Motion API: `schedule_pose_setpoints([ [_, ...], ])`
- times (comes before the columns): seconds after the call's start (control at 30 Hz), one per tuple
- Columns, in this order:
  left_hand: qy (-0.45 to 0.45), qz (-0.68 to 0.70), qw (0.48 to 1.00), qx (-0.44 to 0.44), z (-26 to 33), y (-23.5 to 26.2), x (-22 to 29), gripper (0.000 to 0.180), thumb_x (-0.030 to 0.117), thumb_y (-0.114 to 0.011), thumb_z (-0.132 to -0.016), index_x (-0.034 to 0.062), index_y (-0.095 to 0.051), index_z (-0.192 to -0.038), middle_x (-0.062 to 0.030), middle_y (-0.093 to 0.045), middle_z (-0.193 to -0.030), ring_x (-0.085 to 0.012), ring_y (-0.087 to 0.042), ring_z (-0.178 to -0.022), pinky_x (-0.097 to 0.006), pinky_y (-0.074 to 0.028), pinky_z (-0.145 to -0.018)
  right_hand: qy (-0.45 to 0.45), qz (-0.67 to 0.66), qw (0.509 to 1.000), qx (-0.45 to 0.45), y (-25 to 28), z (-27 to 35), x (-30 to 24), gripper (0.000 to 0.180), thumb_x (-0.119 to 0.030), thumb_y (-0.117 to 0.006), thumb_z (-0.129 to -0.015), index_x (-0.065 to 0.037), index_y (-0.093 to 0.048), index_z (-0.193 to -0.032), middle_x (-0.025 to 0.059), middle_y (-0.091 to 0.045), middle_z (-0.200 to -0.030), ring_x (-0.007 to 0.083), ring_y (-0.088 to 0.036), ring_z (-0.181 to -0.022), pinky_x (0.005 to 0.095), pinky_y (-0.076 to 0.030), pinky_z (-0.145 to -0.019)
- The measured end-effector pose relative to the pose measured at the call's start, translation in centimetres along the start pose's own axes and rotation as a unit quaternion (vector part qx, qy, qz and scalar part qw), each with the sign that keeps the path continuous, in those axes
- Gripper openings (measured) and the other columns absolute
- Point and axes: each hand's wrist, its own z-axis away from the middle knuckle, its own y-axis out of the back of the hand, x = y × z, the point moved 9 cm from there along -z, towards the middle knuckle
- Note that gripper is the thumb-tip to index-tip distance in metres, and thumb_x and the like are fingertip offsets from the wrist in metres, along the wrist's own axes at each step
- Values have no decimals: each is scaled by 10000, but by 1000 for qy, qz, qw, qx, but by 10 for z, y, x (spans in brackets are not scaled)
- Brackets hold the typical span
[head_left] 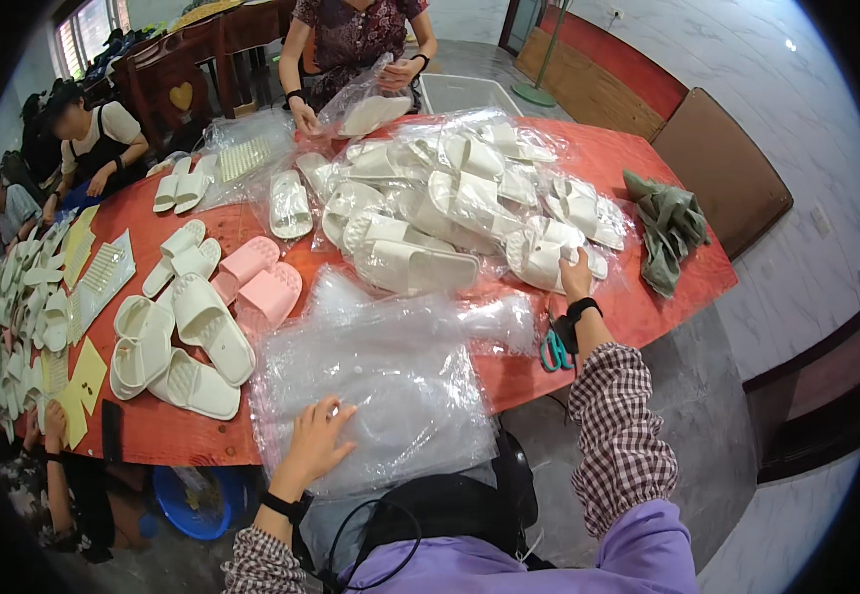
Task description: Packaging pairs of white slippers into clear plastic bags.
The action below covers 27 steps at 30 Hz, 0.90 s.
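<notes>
My left hand (pixel 319 443) rests on a stack of clear plastic bags (pixel 410 381) at the table's near edge, its fingers apart. My right hand (pixel 576 274) reaches forward, fingers curled at the near edge of a bagged pair of white slippers (pixel 537 252). Its fingertips are partly hidden by the slippers and film. Behind that pair lies a large heap of white slippers in clear bags (pixel 415 213). Left of the bag stack are unbagged white slippers (pixel 214 327) and a pair of pink slippers (pixel 269 292).
Teal-handled scissors (pixel 555 351) lie near my right forearm. A crumpled green cloth (pixel 665 233) sits at the right end of the red table (pixel 509 381). Across from me a person (pixel 358 49) handles a bagged slipper. Other people sit at left beside many loose slippers (pixel 19 317). A blue basin (pixel 192 500) stands below.
</notes>
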Motion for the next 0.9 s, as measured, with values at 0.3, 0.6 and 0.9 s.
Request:
schedule_pose_setpoints([
  [0.3,21,-10,999,-30,-2,-9,5,644,267,-740,-721,200,-502,-1315,-107,-432,-1290,-315,-426,-1160,-433,-349,-989,83,122,987,-58,-50,-33,22,1138,-328,-836,-606,56,-172,-1447,308,-442,-1344,409,-481,-1222,400,-406,-1015],
  [0.6,35,-6,999,-41,4,-8,-7,674,259,-731,-735,208,-468,-1353,-114,-419,-1315,-318,-417,-1182,-433,-354,-991,-28,-285,950,-122,39,-55,-21,695,-272,-677,-842,-23,-368,-1412,167,-519,-1273,247,-493,-1144,363,-397,-950],
  [0.9,37,40,997,56,8,-9,-26,711,240,-743,-728,158,-445,-1368,-150,-346,-1401,-339,-434,-1180,-439,-367,-992,107,-437,867,-213,179,27,-175,391,-135,-575,-930,-26,-518,-1302,79,-608,-1180,161,-585,-1065,301,-479,-909],
])
